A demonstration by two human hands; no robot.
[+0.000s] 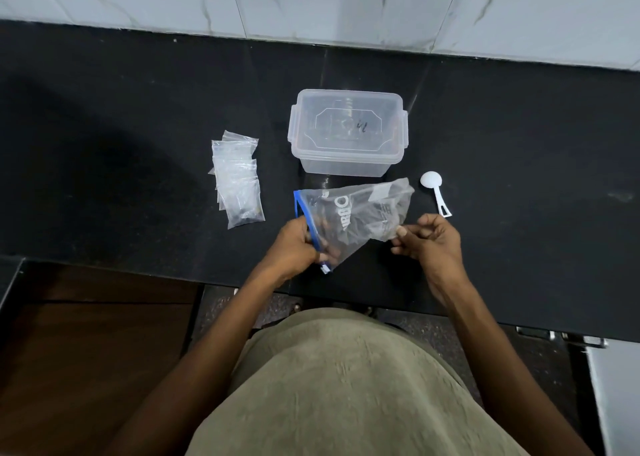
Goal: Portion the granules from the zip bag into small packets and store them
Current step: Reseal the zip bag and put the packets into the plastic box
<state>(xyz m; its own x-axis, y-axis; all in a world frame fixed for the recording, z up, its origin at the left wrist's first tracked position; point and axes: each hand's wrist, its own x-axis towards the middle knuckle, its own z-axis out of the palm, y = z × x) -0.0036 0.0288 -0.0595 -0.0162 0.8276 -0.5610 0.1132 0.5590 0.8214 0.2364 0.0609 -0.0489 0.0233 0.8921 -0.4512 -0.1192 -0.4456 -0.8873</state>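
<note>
A clear plastic zip bag with a blue seal strip (349, 216), dark granules pooled inside, is held just above the near edge of the black stone counter (138, 143). The left hand (294, 247) grips the blue strip end; the right hand (429, 239) pinches the bag's opposite corner between thumb and fingers. The step looks like readying the bag for opening: best to keep the sealed mouth highest and shake the granules away from it before parting the strip. Far of the bag stands a lidded clear plastic box (346, 133); a small white plastic scoop (434, 192) lies right, a stack of small clear packets (237, 178) left.
</note>
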